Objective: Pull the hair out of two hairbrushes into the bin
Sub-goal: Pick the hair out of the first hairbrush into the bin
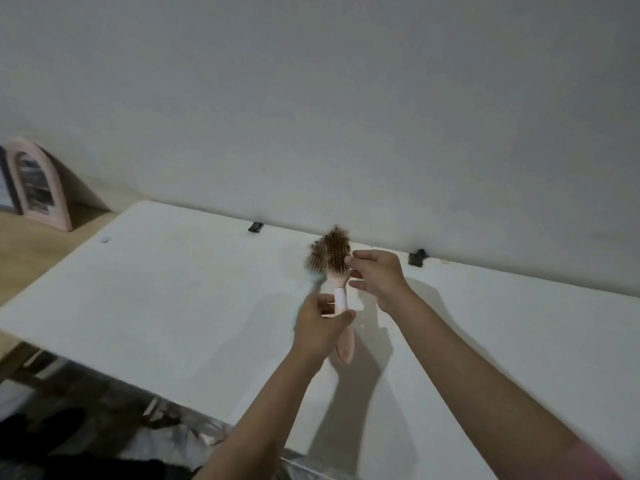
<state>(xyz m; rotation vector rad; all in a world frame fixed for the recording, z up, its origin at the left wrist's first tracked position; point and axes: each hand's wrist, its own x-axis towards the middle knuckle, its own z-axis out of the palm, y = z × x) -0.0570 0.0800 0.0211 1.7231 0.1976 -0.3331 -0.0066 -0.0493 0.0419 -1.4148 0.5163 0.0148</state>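
Note:
My left hand (323, 325) grips the handles of two hairbrushes above the white table (173, 299). The pink hairbrush (341, 306) stands upright with its head full of brown hair (334, 249). A pale blue hairbrush (313, 275) leans to its left, blurred, also with brown hair in its bristles. My right hand (377, 278) is at the right side of the pink brush's head, thumb and forefinger pinching hair there. No bin is in view.
A pink arched mirror (40, 188) leans on the wall at the far left, on a wooden surface. Two black clips (255, 227) (417, 258) sit along the table's back edge. Dark floor and clutter lie below the table's near edge at lower left.

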